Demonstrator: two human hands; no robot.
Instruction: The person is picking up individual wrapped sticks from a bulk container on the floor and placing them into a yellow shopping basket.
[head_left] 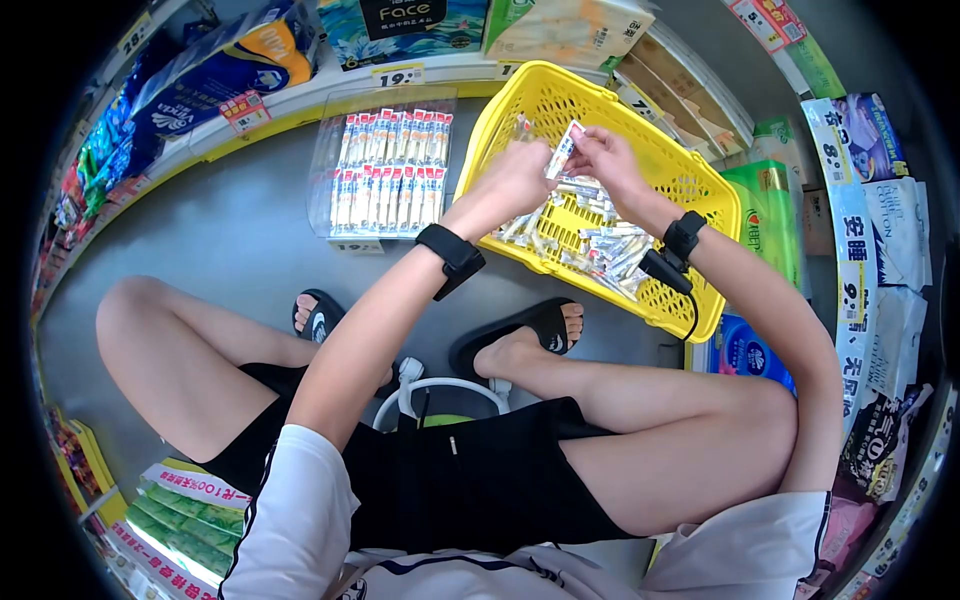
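A slim white stick packet (565, 150) with blue print slants between my two hands, over the yellow basket. My right hand (608, 165) pinches its upper end between thumb and fingers. The fingers of my left hand (520, 178) are curled closed at the packet's lower end. Many similar packets (615, 250) lie loose in the yellow plastic basket (690, 180) below. To the left, a clear display box (322, 190) on the floor holds upright packets (390, 170) in two neat rows.
Shelves with tissue packs (400, 35) curve along the far side, and a price strip (848, 250) runs down the right. A green tissue pack (770, 215) stands against the basket's right side. Sandaled feet (525, 335) rest near the basket.
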